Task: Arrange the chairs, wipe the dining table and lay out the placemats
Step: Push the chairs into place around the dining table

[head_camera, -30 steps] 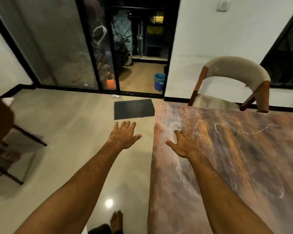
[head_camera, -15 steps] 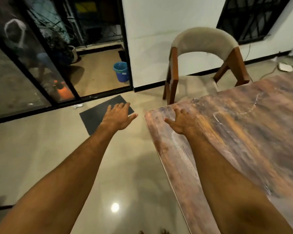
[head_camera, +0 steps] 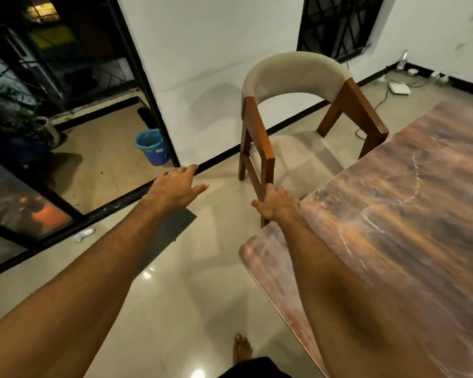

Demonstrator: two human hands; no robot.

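Chair [head_camera: 298, 110] stood at counter [head_camera: 393, 241] end, partly pulled out. Left hand [head_camera: 175, 189] hovered open, empty. Right hand [head_camera: 277, 204] touched chair's near front leg; grip unclear. Best: grasp both arms, slide squarely under.

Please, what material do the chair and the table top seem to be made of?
The chair: frame looks like reddish-brown polished wood; back and seat look like beige fabric padding. The table top: glossy brown streaks with white veins, perhaps marble or printed laminate; I cannot tell which.
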